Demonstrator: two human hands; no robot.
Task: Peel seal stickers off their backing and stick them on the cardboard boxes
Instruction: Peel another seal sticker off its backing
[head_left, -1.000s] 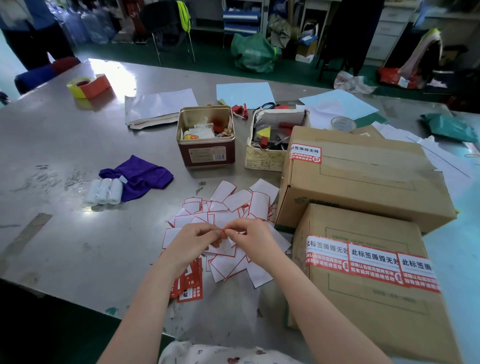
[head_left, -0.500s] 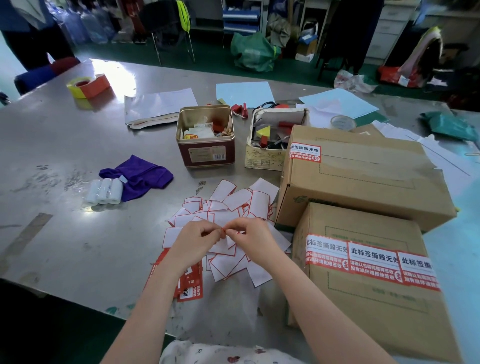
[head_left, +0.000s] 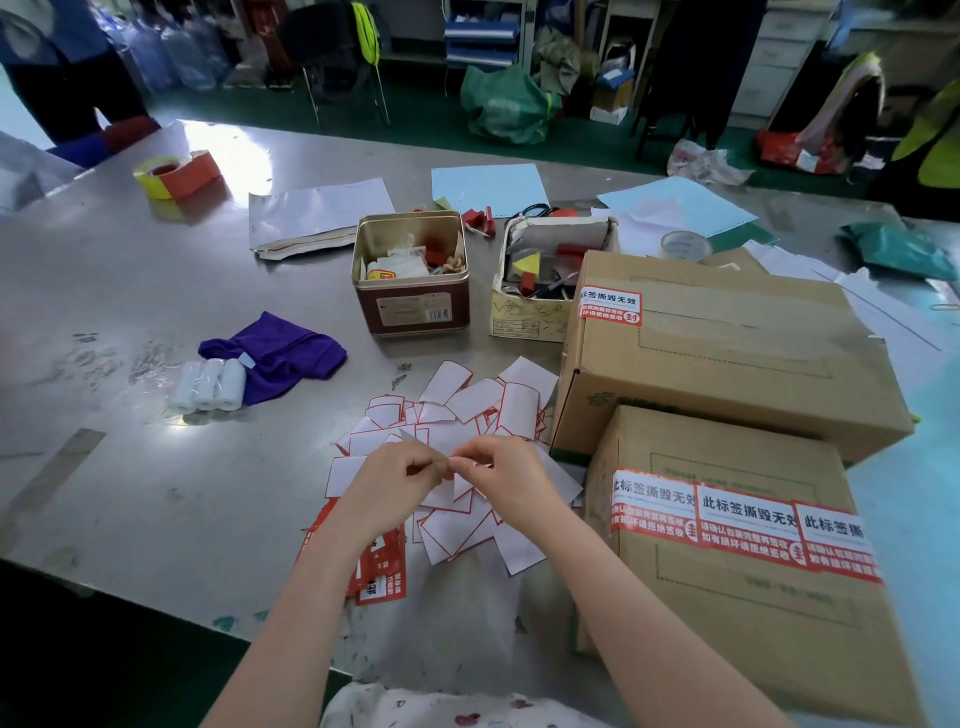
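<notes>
Near cardboard box (head_left: 737, 587) cut off by right/bottom edge, its 3rd seal sticker (head_left: 836, 540) partly too. Sticker stack (head_left: 382, 571) half hidden under left forearm. Item pinched btwn fingertips too small to ID.

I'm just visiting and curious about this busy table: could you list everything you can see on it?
cardboard boxes: 2, brown, right; near box carries three seal stickers, far box one
peeled backings: many, white with red edge, piled centre
unpeeled stickers: small stack, red, under the left forearm
tin: 1, dark red, open, centre back
carton of odds and ends: 1, pale, right of the tin
cloth: 1, purple, left
paper rolls: 3, white, wrapped, touching the cloth
tape rolls: yellow and orange, far left
clear tape: 1, behind the far box
paper sheets: several, white and blue, back
left hand, right hand: both pinch one sticker above the pile
</notes>
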